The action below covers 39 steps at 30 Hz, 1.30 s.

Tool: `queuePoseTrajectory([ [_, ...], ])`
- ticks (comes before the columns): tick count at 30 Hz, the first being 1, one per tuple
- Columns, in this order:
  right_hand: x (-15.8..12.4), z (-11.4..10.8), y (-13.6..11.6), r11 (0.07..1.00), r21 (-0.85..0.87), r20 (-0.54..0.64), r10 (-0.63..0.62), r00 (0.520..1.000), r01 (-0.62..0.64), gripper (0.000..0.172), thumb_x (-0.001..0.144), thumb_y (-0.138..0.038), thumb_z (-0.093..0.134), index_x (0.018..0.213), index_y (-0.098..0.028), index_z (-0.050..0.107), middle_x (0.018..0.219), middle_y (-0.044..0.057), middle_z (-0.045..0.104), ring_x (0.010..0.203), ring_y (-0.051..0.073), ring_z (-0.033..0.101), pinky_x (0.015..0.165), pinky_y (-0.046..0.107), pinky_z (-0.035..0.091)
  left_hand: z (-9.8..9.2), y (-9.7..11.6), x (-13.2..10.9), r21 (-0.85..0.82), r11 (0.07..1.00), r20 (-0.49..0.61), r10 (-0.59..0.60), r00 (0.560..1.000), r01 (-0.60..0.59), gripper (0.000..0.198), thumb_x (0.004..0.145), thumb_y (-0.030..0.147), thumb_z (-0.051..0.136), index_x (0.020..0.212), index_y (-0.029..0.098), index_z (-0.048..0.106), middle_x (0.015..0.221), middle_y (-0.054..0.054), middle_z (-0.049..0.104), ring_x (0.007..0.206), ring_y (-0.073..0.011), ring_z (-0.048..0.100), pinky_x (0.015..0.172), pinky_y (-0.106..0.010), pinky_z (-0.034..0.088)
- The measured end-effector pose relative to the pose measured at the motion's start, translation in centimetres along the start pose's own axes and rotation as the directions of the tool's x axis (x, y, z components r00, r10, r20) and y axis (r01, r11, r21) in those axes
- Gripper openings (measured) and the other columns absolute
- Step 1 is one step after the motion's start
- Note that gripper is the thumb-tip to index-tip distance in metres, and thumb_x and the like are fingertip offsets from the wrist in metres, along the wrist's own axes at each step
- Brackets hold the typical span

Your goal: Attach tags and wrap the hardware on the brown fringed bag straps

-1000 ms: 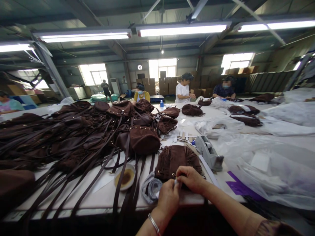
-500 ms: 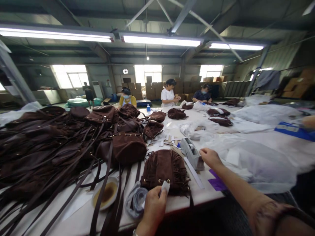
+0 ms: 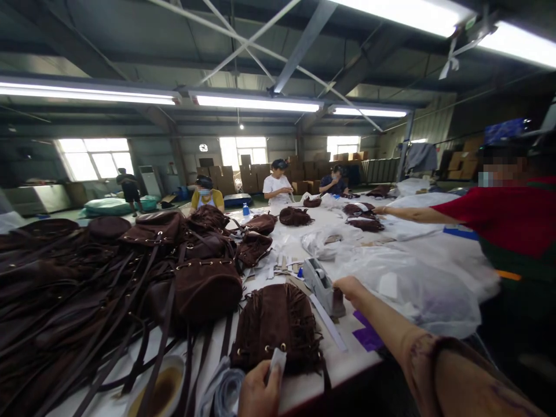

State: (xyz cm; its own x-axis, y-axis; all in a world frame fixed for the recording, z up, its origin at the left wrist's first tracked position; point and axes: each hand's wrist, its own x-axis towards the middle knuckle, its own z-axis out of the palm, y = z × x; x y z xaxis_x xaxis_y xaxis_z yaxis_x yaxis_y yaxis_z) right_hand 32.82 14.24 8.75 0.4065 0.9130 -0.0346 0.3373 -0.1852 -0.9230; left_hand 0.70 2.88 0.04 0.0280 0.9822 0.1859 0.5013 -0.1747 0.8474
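My left hand (image 3: 259, 389) pinches a small pale grey strip (image 3: 278, 360) between thumb and fingers, at the near edge of a dark brown fringed suede bag (image 3: 274, 324). That bag lies on the white table, its brass eyelets toward me. Beside this hand sits a roll of grey strip material (image 3: 229, 387). My right hand (image 3: 351, 289) is closed at the near right end of a grey tape dispenser (image 3: 319, 284). What its fingertips grip is too small to make out.
Brown bags with long straps (image 3: 87, 278) are heaped on the left. A bowl of brown liquid (image 3: 163, 385) stands near the front edge. Clear plastic bags (image 3: 412, 284) cover the right side. A person in red (image 3: 490, 214) reaches over the table from the right; other people sit opposite.
The view has tilted up and turned right. A person in red has come into view, one arm stretched toward the far bags. Both my hands keep their places.
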Motion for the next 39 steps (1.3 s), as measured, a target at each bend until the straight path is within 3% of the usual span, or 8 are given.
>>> queuePoseTrajectory([
  [6, -2.1, -1.1, 2.3, 0.990, -0.142, -0.100, -0.032, 0.994, 0.018, 0.017, 0.076, -0.026, 0.056, 0.062, -0.018, 0.062, 0.056, -0.001, 0.060, 0.063, 0.017, 0.058, 0.051, 0.023, 0.037, -0.1, 0.0, -0.1, -0.010, 1.000, 0.009, 0.001, 1.000, -0.001, 0.051, 0.091, 0.059, 0.048, 0.081, 0.019, 0.077, 0.073, -0.005, 0.073, 0.075, -0.0233, 0.066, 0.070, -0.027, 0.045],
  [13, -3.3, -0.2, 4.7, 0.965, -0.262, -0.058, -0.005, 0.998, -0.010, 0.026, 0.081, -0.027, 0.047, 0.063, -0.017, 0.063, 0.058, 0.003, 0.066, 0.050, 0.014, 0.055, 0.046, 0.024, 0.034, -0.2, 0.8, -0.3, -0.046, 0.999, 0.010, -0.016, 1.000, 0.017, 0.050, 0.091, 0.059, 0.050, 0.081, 0.018, 0.076, 0.073, -0.005, 0.072, 0.074, -0.0224, 0.064, 0.067, -0.027, 0.043],
  [19, -1.5, -2.0, 3.8, 0.880, -0.468, 0.021, -0.080, 0.997, 0.081, 0.022, 0.065, -0.013, 0.058, 0.045, -0.019, 0.058, 0.049, 0.004, 0.058, 0.059, 0.019, 0.055, 0.058, 0.029, 0.033, -0.9, 2.4, -0.8, 0.001, 0.999, 0.046, -0.040, 0.998, 0.040, 0.032, 0.092, 0.036, 0.052, 0.078, 0.017, 0.073, 0.072, -0.003, 0.070, 0.070, -0.0185, 0.060, 0.065, -0.026, 0.036],
  [23, -3.5, -2.0, 3.7, 0.844, -0.509, 0.162, -0.097, 0.982, 0.168, 0.024, 0.067, -0.016, 0.059, 0.044, -0.019, 0.059, 0.051, 0.006, 0.061, 0.060, 0.020, 0.056, 0.061, 0.031, 0.035, -1.0, 2.4, -1.0, 0.053, 0.997, 0.036, -0.050, 0.998, 0.048, 0.030, 0.092, 0.032, 0.052, 0.076, 0.017, 0.072, 0.072, -0.004, 0.069, 0.068, -0.0173, 0.058, 0.063, -0.027, 0.032],
  [26, -8.1, 0.4, 2.7, 0.891, -0.347, 0.374, -0.155, 0.914, 0.293, 0.025, 0.079, -0.034, 0.058, 0.060, -0.019, 0.067, 0.059, 0.002, 0.065, 0.057, 0.016, 0.054, 0.058, 0.028, 0.037, -0.8, 2.4, -1.3, 0.072, 0.997, 0.037, -0.040, 0.999, 0.037, 0.029, 0.094, 0.033, 0.051, 0.079, 0.017, 0.072, 0.076, -0.005, 0.071, 0.071, -0.0187, 0.061, 0.065, -0.028, 0.034],
  [31, -16.2, 7.4, -0.5, 0.976, 0.008, 0.552, -0.186, 0.813, 0.218, 0.035, 0.083, -0.049, 0.058, 0.066, -0.019, 0.065, 0.060, 0.001, 0.064, 0.052, 0.013, 0.049, 0.051, 0.025, 0.035, -0.6, 2.8, -1.8, 0.172, 0.985, 0.012, 0.027, 1.000, -0.028, 0.027, 0.096, 0.029, 0.048, 0.084, 0.018, 0.070, 0.085, -0.008, 0.072, 0.078, -0.0213, 0.064, 0.070, -0.030, 0.039],
  [35, -17.9, 11.5, -0.8, 0.989, -0.013, 0.493, -0.122, 0.861, 0.148, 0.034, 0.076, -0.049, 0.058, 0.059, -0.020, 0.062, 0.055, 0.001, 0.063, 0.049, 0.014, 0.051, 0.050, 0.027, 0.035, -0.3, 2.6, -2.1, 0.336, 0.934, -0.006, 0.128, 0.992, -0.119, 0.027, 0.097, 0.023, 0.046, 0.078, 0.019, 0.065, 0.079, -0.007, 0.069, 0.074, -0.0211, 0.064, 0.066, -0.031, 0.039],
  [39, -17.0, 13.1, 0.4, 0.972, -0.158, 0.407, -0.095, 0.909, 0.172, 0.032, 0.074, -0.046, 0.056, 0.053, -0.021, 0.059, 0.055, 0.003, 0.066, 0.055, 0.018, 0.058, 0.057, 0.029, 0.040, 0.1, 1.9, -2.3, 0.475, 0.860, -0.009, 0.216, 0.976, -0.186, 0.024, 0.096, 0.018, 0.045, 0.079, 0.019, 0.062, 0.077, -0.007, 0.067, 0.068, -0.0214, 0.065, 0.061, -0.031, 0.040],
])
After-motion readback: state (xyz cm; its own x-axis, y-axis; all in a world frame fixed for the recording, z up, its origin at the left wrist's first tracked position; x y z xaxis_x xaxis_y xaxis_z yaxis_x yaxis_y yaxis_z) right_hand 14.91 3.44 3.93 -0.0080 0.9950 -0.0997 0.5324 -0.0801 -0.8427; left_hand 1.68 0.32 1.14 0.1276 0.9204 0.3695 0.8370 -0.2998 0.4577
